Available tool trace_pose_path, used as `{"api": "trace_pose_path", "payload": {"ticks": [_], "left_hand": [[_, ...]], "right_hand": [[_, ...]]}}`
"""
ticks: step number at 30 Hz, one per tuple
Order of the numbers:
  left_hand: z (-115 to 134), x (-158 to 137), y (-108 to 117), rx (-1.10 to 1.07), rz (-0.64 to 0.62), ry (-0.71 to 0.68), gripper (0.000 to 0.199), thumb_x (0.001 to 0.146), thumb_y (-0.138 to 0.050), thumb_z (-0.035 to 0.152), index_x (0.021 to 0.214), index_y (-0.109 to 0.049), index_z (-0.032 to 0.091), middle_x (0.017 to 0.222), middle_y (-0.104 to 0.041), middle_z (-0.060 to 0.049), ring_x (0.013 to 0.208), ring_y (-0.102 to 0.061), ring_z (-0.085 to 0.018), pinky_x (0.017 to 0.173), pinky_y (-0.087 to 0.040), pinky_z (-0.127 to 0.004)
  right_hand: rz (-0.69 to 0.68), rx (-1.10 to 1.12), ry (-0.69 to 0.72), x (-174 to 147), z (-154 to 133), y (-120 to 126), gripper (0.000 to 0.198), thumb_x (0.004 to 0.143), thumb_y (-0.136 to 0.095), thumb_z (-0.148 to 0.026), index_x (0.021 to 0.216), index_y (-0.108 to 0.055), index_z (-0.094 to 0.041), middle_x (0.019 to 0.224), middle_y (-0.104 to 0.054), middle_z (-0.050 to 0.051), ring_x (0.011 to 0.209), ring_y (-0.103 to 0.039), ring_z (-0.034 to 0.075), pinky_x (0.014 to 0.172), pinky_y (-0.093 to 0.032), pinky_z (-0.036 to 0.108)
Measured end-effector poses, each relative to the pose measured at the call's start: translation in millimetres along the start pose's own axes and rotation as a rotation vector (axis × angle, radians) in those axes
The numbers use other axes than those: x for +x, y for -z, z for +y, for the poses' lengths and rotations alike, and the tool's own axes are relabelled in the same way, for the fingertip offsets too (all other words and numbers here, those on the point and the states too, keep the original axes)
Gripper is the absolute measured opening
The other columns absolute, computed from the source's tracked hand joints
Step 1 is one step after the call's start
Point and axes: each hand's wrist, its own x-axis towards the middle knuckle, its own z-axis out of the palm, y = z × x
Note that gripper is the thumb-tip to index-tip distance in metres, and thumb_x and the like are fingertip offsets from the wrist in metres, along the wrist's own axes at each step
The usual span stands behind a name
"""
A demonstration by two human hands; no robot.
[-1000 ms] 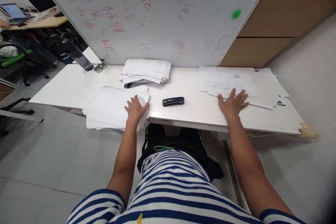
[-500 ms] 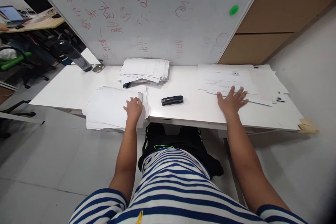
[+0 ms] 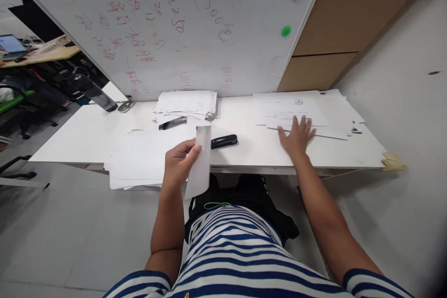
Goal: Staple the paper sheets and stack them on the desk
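Observation:
My left hand [image 3: 179, 160] pinches the edge of a sheet of paper [image 3: 200, 165], raised and curled above the desk's front edge. Under and left of that hand lies a spread stack of white paper [image 3: 139, 153], overhanging the edge. My right hand [image 3: 296, 137] lies with fingers spread on the near edge of the printed papers [image 3: 279, 107] at the right. A black stapler [image 3: 224, 141] rests on the desk between the hands, its left end close to the raised sheet in view.
Behind the left stack sits a pile of printed sheets [image 3: 185, 102], with a dark object [image 3: 171, 123] partly under it. A whiteboard [image 3: 244, 56] rises along the desk's back. A dark bottle [image 3: 92, 91] and a small oval object [image 3: 125, 106] stand at the back left.
My left hand has lifted a sheet off the left stack, and it now stands up curled. My right hand stays on the right papers. The view has tilted up and shifted a little.

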Motion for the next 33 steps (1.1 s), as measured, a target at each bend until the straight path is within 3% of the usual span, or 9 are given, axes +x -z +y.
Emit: {"api": "trace_pose_path", "payload": {"ticks": [3, 6, 8, 11, 16, 22, 26, 30, 33], "left_hand": [[17, -19, 19, -0.051, -0.134, -0.215, 0.017, 0.079, -0.084, 0.037, 0.077, -0.078, 0.022, 0.084, -0.078, -0.004, 0.091, -0.076, -0.025, 0.090, -0.061, -0.041], [5, -20, 55, -0.136, -0.144, -0.370, 0.023, 0.070, -0.091, 0.039, 0.067, -0.075, 0.023, 0.072, -0.074, -0.001, 0.077, -0.075, -0.023, 0.089, -0.063, -0.045], [-9, -17, 73, -0.172, 0.007, -0.295, 0.023, 0.069, -0.092, 0.038, 0.069, -0.075, 0.022, 0.068, -0.072, 0.000, 0.066, -0.069, -0.017, 0.074, -0.062, -0.035], [-26, -16, 79, -0.176, 0.187, -0.056, 0.025, 0.068, -0.093, 0.035, 0.070, -0.073, 0.020, 0.067, -0.069, 0.001, 0.063, -0.063, -0.012, 0.063, -0.054, -0.024], [-31, -17, 56, -0.113, 0.224, 0.028, 0.026, 0.068, -0.091, 0.033, 0.069, -0.070, 0.018, 0.069, -0.066, 0.002, 0.067, -0.061, -0.010, 0.065, -0.050, -0.024], [-20, -10, 21, -0.060, 0.150, -0.195, 0.025, 0.071, -0.089, 0.028, 0.069, -0.065, 0.019, 0.069, -0.064, 0.003, 0.067, -0.060, -0.012, 0.065, -0.048, -0.026], [-30, -5, -12, -0.040, 0.010, -0.289, 0.022, 0.077, -0.085, 0.037, 0.082, -0.070, 0.021, 0.090, -0.074, -0.003, 0.088, -0.069, -0.018, 0.083, -0.055, -0.032], [-59, 5, -45, -0.069, -0.236, -0.009, 0.042, 0.077, -0.080, 0.054, 0.100, -0.073, 0.019, 0.108, -0.077, -0.011, 0.106, -0.072, -0.026, 0.095, -0.056, -0.040], [-71, 9, -60, -0.011, -0.310, 0.131, 0.050, 0.077, -0.080, 0.056, 0.108, -0.075, 0.017, 0.113, -0.078, -0.013, 0.112, -0.071, -0.030, 0.099, -0.055, -0.043]], "right_hand": [[-0.197, 0.481, 0.089, -39, -21, 11, 0.093, 0.088, -0.056, -0.074, 0.164, -0.031, -0.026, 0.174, -0.019, 0.014, 0.161, -0.014, 0.033, 0.125, -0.021, 0.061], [-0.502, 0.972, 0.101, -94, -37, 16, 0.102, 0.081, -0.074, -0.069, 0.164, -0.028, -0.034, 0.172, -0.029, 0.010, 0.157, -0.031, 0.030, 0.122, -0.036, 0.052], [-0.579, 1.131, 0.020, -127, -43, 16, 0.100, 0.076, -0.082, -0.064, 0.160, -0.038, -0.033, 0.168, -0.037, 0.009, 0.151, -0.042, 0.029, 0.119, -0.041, 0.047], [-0.604, 1.206, -0.136, -158, -45, 11, 0.074, 0.074, -0.085, -0.062, 0.136, -0.066, -0.025, 0.143, -0.066, 0.011, 0.130, -0.064, 0.030, 0.112, -0.050, 0.047], [-0.358, 1.088, -0.202, -152, -52, 23, 0.046, 0.078, -0.082, -0.057, 0.105, -0.080, -0.020, 0.112, -0.080, 0.010, 0.109, -0.074, 0.032, 0.100, -0.057, 0.049], [0.024, 0.760, -0.034, -127, -55, 71, 0.037, 0.082, -0.078, -0.053, 0.096, -0.081, -0.019, 0.102, -0.081, 0.010, 0.107, -0.074, 0.032, 0.101, -0.057, 0.048], [0.289, 0.691, -0.081, -125, -40, 73, 0.039, 0.081, -0.076, -0.056, 0.096, -0.080, -0.020, 0.106, -0.079, 0.009, 0.116, -0.071, 0.033, 0.109, -0.052, 0.047], [0.187, 0.758, -0.225, -125, -31, 57, 0.047, 0.077, -0.076, -0.060, 0.093, -0.077, -0.016, 0.103, -0.079, 0.012, 0.111, -0.072, 0.033, 0.105, -0.054, 0.048], [0.139, 0.799, -0.209, -124, -30, 56, 0.047, 0.077, -0.077, -0.059, 0.099, -0.077, -0.017, 0.106, -0.079, 0.011, 0.116, -0.070, 0.031, 0.107, -0.053, 0.046]]}}
